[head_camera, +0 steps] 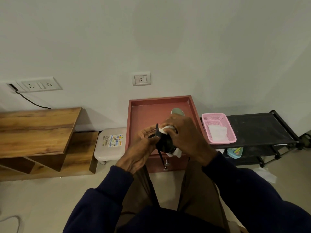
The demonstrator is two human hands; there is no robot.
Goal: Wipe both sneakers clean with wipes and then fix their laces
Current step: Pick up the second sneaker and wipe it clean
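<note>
A black sneaker (165,144) with a white sole is held up over the front edge of the red tray-top cabinet (134,118). My left hand (139,148) grips it from the left, fingers curled near its laces. A black lace (160,157) hangs down from it. My right hand (184,137) holds a crumpled white wipe (165,129) pressed against the top of the sneaker. Behind my hands, the pale sole of a second sneaker (177,111) shows on the tray, mostly hidden.
A pink basket (218,117) holding white wipes sits on a black rack (262,126) at the right. A white plastic stool (109,145) and a wooden shelf unit (37,130) stand at the left. The wall is close behind.
</note>
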